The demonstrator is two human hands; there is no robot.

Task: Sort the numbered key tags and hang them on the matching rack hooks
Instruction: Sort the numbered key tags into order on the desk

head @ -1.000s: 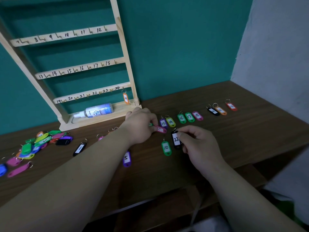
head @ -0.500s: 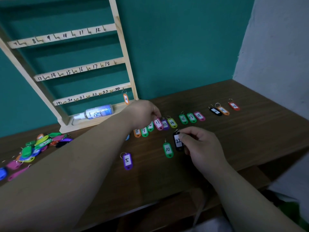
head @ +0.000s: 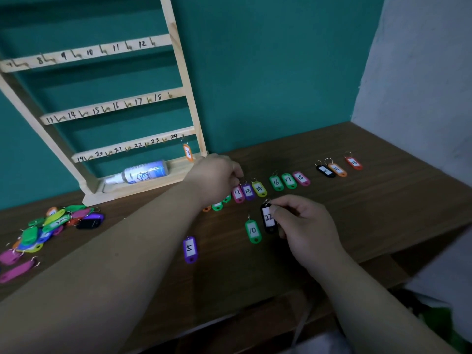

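Teal wall (head: 281, 72) backs a brown wooden worktop (head: 383, 213). A wooden rack (head: 180, 72) stands on the worktop at 11 o'clock, leaning against the wall. Its rails carry hooks with handwritten numbers from 8 to 24.

1. Rack contents: orange tag 24 (head: 187, 152) hangs from the hook marked 24, at the right end of the lowest rail. A spray bottle (head: 143, 172) lies on its side on the rack base.
2. Unsorted stock: a pile of tags (head: 51, 226) in mixed colours lies at 9 o'clock, near the left edge of the worktop.
3. Sorted row, running from centre toward 2 o'clock:
   - pink tag 11 (head: 237, 193), purple tag 13 (head: 248, 191) and yellow tag 14 (head: 259, 188) side by side
   - green tag 16 (head: 276, 182), green tag 17 (head: 289, 180) and pink tag 18 (head: 301, 178)
   - a black tag (head: 325, 171), an orange tag (head: 337, 169) and red tag 23 (head: 354, 163)
4. Loose items: green tag 10 (head: 252, 231) lies just at 6 o'clock of the row. Purple tag 5 (head: 190, 249) lies apart at 7 o'clock.
5. Left hand (head: 217, 177): the fingers are curled down at the ring end of pink tag 11. Whether they pinch it cannot be told.
6. Right hand (head: 304, 226): thumb and forefinger pinch black tag 22 (head: 267, 218), just beside green tag 10 at its 3 o'clock.
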